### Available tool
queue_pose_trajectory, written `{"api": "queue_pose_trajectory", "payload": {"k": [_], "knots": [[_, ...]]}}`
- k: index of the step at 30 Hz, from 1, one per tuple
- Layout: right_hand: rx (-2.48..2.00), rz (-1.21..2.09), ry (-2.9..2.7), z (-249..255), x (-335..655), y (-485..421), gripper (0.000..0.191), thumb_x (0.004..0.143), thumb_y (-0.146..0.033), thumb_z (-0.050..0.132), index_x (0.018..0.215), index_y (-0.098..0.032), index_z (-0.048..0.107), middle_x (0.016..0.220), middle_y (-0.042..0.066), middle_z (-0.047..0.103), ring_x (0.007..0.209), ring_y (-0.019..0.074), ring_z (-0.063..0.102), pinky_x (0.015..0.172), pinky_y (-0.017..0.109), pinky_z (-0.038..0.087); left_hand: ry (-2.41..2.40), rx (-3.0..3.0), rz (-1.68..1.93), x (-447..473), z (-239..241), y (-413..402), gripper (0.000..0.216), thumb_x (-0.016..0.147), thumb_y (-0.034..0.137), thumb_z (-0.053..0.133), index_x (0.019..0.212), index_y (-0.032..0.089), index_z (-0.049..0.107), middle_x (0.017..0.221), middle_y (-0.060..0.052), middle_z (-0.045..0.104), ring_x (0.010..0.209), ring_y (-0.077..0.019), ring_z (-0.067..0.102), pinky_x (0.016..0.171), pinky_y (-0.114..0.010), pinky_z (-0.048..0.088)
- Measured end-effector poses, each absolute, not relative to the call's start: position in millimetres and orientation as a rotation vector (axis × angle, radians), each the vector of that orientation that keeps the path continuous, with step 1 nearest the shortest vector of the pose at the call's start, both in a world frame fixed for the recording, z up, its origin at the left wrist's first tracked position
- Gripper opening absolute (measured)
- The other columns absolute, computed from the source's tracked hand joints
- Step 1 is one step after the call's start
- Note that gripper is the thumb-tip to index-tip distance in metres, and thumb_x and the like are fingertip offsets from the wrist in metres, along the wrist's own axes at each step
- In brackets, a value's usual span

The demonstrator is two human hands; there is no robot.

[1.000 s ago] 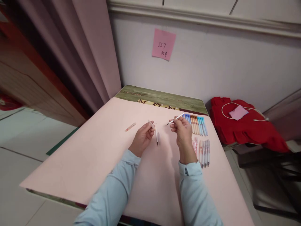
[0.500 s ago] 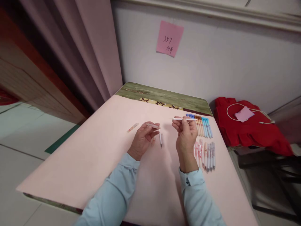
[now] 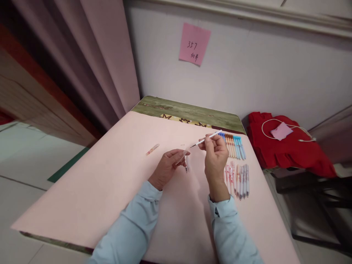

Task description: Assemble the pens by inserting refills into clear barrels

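Note:
My right hand (image 3: 215, 157) pinches a thin white pen refill (image 3: 206, 139), its dark tip pointing left toward my other hand. My left hand (image 3: 167, 167) is closed round a pale, clear pen barrel (image 3: 182, 157), whose open end faces the refill tip. A second refill or pen part (image 3: 187, 165) lies on the pink sheet (image 3: 115, 183) just under my left fingers. A small pink pen piece (image 3: 152, 149) lies alone to the left.
Two rows of pens lie right of my right hand: blue and orange ones (image 3: 233, 146) farther back, pink and grey ones (image 3: 238, 176) nearer. A red cloth with a white cable (image 3: 286, 145) sits on a seat at the right. A pink note (image 3: 194, 44) hangs on the wall.
My right hand tilted the refill from level to slanting, tip down-left toward the barrel. My left hand turned the barrel toward it. The view shifted slightly.

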State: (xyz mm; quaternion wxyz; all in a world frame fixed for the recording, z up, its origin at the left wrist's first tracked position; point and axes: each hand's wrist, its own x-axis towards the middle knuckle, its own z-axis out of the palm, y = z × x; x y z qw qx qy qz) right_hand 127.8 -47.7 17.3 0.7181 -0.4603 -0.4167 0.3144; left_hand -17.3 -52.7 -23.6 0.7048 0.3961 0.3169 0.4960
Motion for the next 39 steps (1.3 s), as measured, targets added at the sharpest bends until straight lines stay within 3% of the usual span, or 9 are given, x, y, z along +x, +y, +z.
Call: {"api": "queue_pose_trajectory", "payload": {"k": [18,28,34,36,39], "knots": [[-1.063,0.736,-0.972,14.7,129.8,-47.4,0.023,0.084,-0.039,0.068,0.091,-0.018,0.062,0.072,-0.002,0.065,0.064,0.0119,0.063,0.063,0.027,0.054,0.702,0.897,1.054,-17.5,-22.1,-55.2,0.029,0.084,0.039,0.07,0.089,0.011,0.077,0.066,-0.002,0.057,0.063,-0.0129,0.052,0.065,-0.028,0.047],[-1.103,0.986,-1.039,18.6,128.2,-49.5,0.024,0.078,-0.041,0.071,0.084,-0.019,0.064,0.073,0.0,0.067,0.064,0.0122,0.06,0.065,0.027,0.051,0.631,0.875,1.029,-17.8,-21.7,-54.8,0.026,0.087,0.036,0.067,0.089,0.011,0.075,0.055,0.002,0.044,0.062,-0.0131,0.052,0.067,-0.028,0.047],[-1.059,1.339,-1.173,21.8,134.5,-52.6,0.027,0.071,-0.042,0.078,0.073,-0.019,0.063,0.07,-0.001,0.066,0.065,0.014,0.061,0.068,0.03,0.051,0.618,0.835,0.995,-17.3,-22.2,-55.6,0.021,0.082,0.034,0.072,0.08,0.013,0.072,0.067,-0.004,0.062,0.064,-0.0135,0.056,0.067,-0.027,0.047],[-1.061,1.373,-1.238,23.3,137.0,-53.6,0.027,0.073,-0.044,0.077,0.078,-0.019,0.066,0.075,0.001,0.069,0.07,0.0156,0.064,0.073,0.031,0.052,0.613,0.824,1.004,-19.8,-22.2,-55.4,0.018,0.082,0.032,0.072,0.081,0.014,0.072,0.068,-0.004,0.063,0.064,-0.0131,0.057,0.066,-0.026,0.047],[-1.115,1.297,-1.208,22.2,144.5,-52.5,0.038,0.076,-0.047,0.073,0.102,-0.02,0.068,0.089,0.004,0.072,0.079,0.017,0.067,0.076,0.031,0.052,0.611,0.817,1.08,-29.3,-22.1,-50.4,0.016,0.082,0.03,0.072,0.084,0.014,0.072,0.072,-0.004,0.065,0.066,-0.0125,0.059,0.064,-0.024,0.048]]}}
